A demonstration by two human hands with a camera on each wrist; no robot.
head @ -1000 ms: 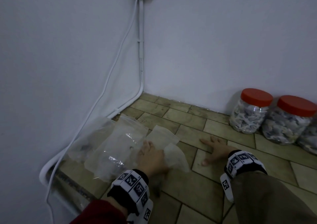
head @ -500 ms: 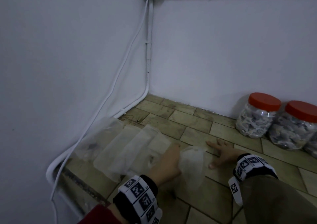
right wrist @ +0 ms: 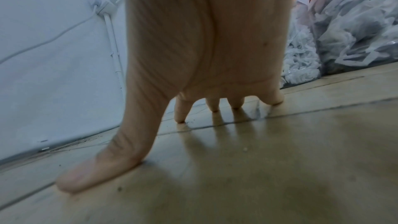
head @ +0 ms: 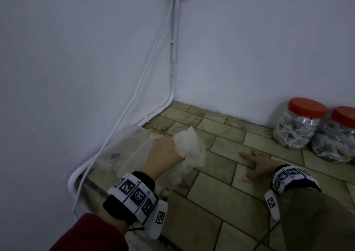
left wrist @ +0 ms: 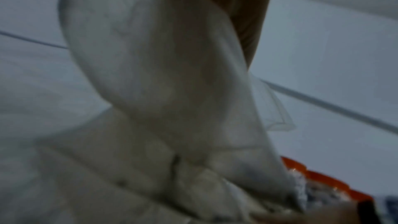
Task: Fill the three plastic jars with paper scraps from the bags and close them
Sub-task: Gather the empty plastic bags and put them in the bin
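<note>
My left hand (head: 163,150) grips a crumpled clear plastic bag (head: 189,148) and holds it up off the tiled floor; in the left wrist view that bag (left wrist: 168,77) fills the picture, blurred. More empty clear bags (head: 126,150) lie flat against the left wall. Two clear plastic jars stuffed with paper scraps stand at the back wall on the right, one jar (head: 295,129) with its red lid (head: 307,105) on, the second jar (head: 336,147) beside it also lidded. My right hand (head: 255,162) rests flat on the floor, fingers (right wrist: 180,113) spread, holding nothing.
White walls meet in a corner (head: 172,97) with a white cable and conduit (head: 134,100) running down and along the floor's left edge. A dark-edged step (head: 96,187) drops off at the near left. Bare tiled floor (head: 221,222) lies between my hands and toward me.
My left hand has gathered one bag from the pile, lifted it and carried it rightward off the floor. The right hand stays planted on the tiles. The view has tilted slightly.
</note>
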